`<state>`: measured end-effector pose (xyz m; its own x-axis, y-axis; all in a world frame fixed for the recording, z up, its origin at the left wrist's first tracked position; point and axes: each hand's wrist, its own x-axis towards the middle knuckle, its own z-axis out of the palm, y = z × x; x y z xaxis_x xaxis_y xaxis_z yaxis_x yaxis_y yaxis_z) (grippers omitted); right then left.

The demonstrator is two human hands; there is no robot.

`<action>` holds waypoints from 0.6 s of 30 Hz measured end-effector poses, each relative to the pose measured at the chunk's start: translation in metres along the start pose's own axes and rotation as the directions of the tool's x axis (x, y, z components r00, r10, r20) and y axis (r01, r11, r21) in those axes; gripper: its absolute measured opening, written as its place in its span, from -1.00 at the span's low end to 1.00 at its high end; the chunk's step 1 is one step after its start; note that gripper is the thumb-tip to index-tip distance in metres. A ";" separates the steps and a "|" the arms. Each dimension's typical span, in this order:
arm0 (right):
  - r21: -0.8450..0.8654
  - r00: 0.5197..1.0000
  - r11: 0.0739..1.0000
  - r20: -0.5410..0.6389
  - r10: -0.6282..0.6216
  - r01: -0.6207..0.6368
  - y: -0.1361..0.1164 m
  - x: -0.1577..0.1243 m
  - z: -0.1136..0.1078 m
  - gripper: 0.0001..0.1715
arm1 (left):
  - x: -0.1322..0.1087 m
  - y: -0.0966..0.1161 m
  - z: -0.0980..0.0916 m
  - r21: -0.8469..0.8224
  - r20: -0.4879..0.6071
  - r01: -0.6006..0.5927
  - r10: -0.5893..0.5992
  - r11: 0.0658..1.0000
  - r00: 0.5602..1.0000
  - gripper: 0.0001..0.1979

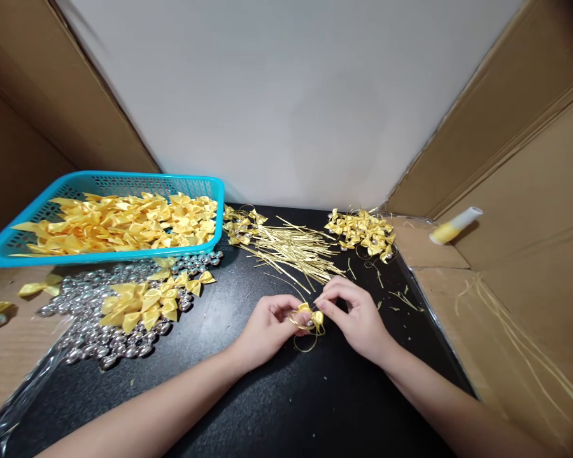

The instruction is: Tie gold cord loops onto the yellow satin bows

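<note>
My left hand [267, 327] and my right hand [356, 315] meet over the black tabletop [277, 394], both pinching one small yellow satin bow [314, 316]. A thin gold wire tie [304, 346] is wound on the bow and loops out below it. Whether a silver bell is on the bow is hidden by my fingers. A bundle of gold wire ties [296, 251] lies just beyond my hands.
A blue basket [205, 184] full of yellow bows sits at the back left. In front of it lie silver bells [95, 331] with loose bows [143, 302] on them. Finished bows [363, 230] are piled at the back right. Cardboard walls [530, 191] stand on both sides, with a white and yellow tube [454, 224] on the right.
</note>
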<state>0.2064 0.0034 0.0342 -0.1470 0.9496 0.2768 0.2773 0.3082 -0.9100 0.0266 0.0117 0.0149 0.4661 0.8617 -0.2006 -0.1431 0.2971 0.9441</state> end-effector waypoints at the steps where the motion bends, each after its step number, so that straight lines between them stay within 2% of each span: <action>1: 0.011 1.000 1.000 -0.017 0.011 -0.011 0.001 0.001 -0.001 -0.79 | 0.000 0.001 0.000 0.013 -0.007 -0.007 0.008 1.000 1.000 -0.76; 4: 0.058 0.998 0.997 -0.034 0.059 -0.057 0.003 0.002 -0.002 -0.80 | 0.000 0.002 0.001 0.033 -0.026 -0.016 0.017 0.999 1.000 -0.77; 10: 0.190 0.987 0.969 0.049 0.151 -0.158 -0.005 0.000 0.002 -0.78 | 0.001 0.002 0.002 0.030 -0.017 -0.017 0.017 0.999 1.000 -0.78; 15: 0.254 0.982 0.948 0.042 0.186 -0.190 -0.007 0.000 0.002 -0.79 | 0.000 0.001 0.001 0.043 -0.029 -0.014 0.016 0.999 0.999 -0.75; 18: 0.305 0.980 0.933 -0.002 0.201 -0.191 -0.007 0.004 -0.001 -0.77 | 0.000 0.001 0.001 0.056 -0.026 -0.006 0.008 0.998 1.000 -0.74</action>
<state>0.2052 0.0048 0.0417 -0.0860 0.9923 0.0892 -0.0030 0.0892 -0.9960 0.0276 0.0115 0.0163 0.4425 0.8742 -0.2001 -0.0965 0.2682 0.9585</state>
